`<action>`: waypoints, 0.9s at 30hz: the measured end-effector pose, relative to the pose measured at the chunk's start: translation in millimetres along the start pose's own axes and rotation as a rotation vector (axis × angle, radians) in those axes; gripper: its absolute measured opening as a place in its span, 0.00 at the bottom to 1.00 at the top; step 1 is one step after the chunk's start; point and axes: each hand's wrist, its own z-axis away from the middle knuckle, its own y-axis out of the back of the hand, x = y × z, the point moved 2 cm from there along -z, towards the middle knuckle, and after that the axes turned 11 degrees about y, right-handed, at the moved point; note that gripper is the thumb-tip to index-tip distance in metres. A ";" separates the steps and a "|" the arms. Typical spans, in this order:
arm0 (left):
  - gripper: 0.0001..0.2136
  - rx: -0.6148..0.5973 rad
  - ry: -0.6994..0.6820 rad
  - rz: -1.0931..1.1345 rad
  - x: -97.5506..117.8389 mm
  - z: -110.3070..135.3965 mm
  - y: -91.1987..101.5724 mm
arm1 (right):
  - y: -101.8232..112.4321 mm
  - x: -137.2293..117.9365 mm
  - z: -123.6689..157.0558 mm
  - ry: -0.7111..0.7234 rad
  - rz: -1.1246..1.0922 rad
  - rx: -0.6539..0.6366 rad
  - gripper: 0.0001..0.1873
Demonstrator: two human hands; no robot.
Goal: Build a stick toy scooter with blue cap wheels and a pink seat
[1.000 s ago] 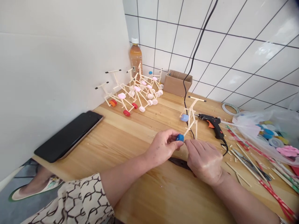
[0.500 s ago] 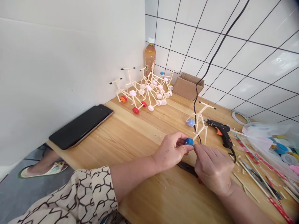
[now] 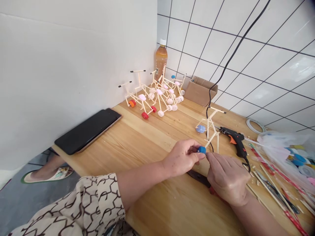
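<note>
My left hand (image 3: 183, 160) pinches a small blue bottle cap (image 3: 202, 150) against the lower end of a little bicycle frame made of thin wooden sticks (image 3: 211, 126), which stands upright on the wooden table (image 3: 152, 137) and carries a pale blue seat. My right hand (image 3: 227, 178) is closed just right of the cap, fingertips at the same stick end; what they grip is hidden. A dark flat tool (image 3: 198, 177) lies under both hands.
A black glue gun (image 3: 235, 139) with cable lies right of the frame. Several finished stick bicycles (image 3: 154, 95) stand at the back by a tea bottle (image 3: 160, 60) and cardboard box (image 3: 200, 90). Black phone (image 3: 88, 129) left. Plastic bag of caps (image 3: 290, 150), loose sticks, tape roll (image 3: 253, 124) right.
The view has swung left, so everything sits further right in the picture. Both hands stay together at the blue cap and stick frame, hardly moving on the table.
</note>
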 end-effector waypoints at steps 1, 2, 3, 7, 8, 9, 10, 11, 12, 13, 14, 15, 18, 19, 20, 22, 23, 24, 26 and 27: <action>0.04 0.004 0.002 -0.016 -0.2 -0.3 0.7 | -0.4 -0.3 0.1 -0.003 -0.002 0.001 0.09; 0.04 0.007 0.004 -0.036 -0.2 -0.6 1.5 | -0.9 -0.5 0.0 -0.011 -0.007 -0.001 0.09; 0.05 0.010 0.005 -0.059 -0.1 -1.0 2.5 | -1.4 -0.6 -0.2 -0.019 -0.012 -0.008 0.09; 0.07 0.034 -0.041 -0.219 3.3 -2.4 8.5 | -5.1 -1.0 -1.1 -0.042 -0.042 -0.095 0.10; 0.08 0.040 -0.056 -0.272 4.1 -2.7 10.2 | -6.2 -1.3 -1.1 -0.048 -0.054 -0.124 0.11; 0.09 0.043 -0.068 -0.332 4.6 -3.0 11.8 | -7.1 -1.6 -0.9 -0.055 -0.067 -0.149 0.11; 0.09 0.051 -0.077 -0.397 4.7 -3.2 13.4 | -7.8 -2.0 -0.6 -0.064 -0.080 -0.172 0.12; 0.10 0.052 -0.085 -0.466 4.5 -3.5 14.5 | -8.4 -2.4 -0.2 -0.070 -0.092 -0.192 0.12; 0.10 0.049 -0.092 -0.534 4.1 -3.7 15.3 | -8.8 -2.9 0.2 -0.075 -0.103 -0.210 0.13; 0.10 0.047 -0.101 -0.594 3.5 -3.9 15.8 | -9.2 -3.4 0.7 -0.079 -0.115 -0.226 0.13; 0.10 0.043 -0.107 -0.645 2.9 -4.1 16.0 | -9.5 -3.8 1.3 -0.084 -0.126 -0.242 0.13; 0.11 0.044 -0.108 -0.683 2.4 -4.2 16.0 | -9.9 -4.1 1.8 -0.091 -0.136 -0.258 0.13; 0.14 0.076 -0.090 -0.757 1.7 -4.6 16.0 | -11.2 -4.8 3.4 -0.112 -0.156 -0.311 0.13; 0.15 0.085 -0.087 -0.779 1.8 -4.6 15.8 | -11.7 -4.9 4.0 -0.121 -0.161 -0.324 0.13; 0.15 0.088 -0.088 -0.801 2.1 -4.6 15.5 | -12.2 -5.0 4.6 -0.129 -0.165 -0.336 0.13; 0.14 0.085 -0.096 -0.836 2.9 -4.3 14.8 | -13.4 -5.4 5.9 -0.139 -0.176 -0.355 0.12; 0.14 0.084 -0.096 -0.845 3.3 -4.1 14.6 | -14.1 -5.6 6.5 -0.142 -0.180 -0.359 0.12; 0.14 0.085 -0.092 -0.849 3.6 -3.9 14.5 | -14.7 -5.8 7.0 -0.143 -0.184 -0.362 0.12; 0.14 0.088 -0.083 -0.851 4.0 -3.6 14.4 | -15.7 -6.2 7.6 -0.141 -0.198 -0.363 0.11; 0.14 0.088 -0.080 -0.852 4.2 -3.5 14.4 | -15.9 -6.4 7.6 -0.139 -0.208 -0.363 0.11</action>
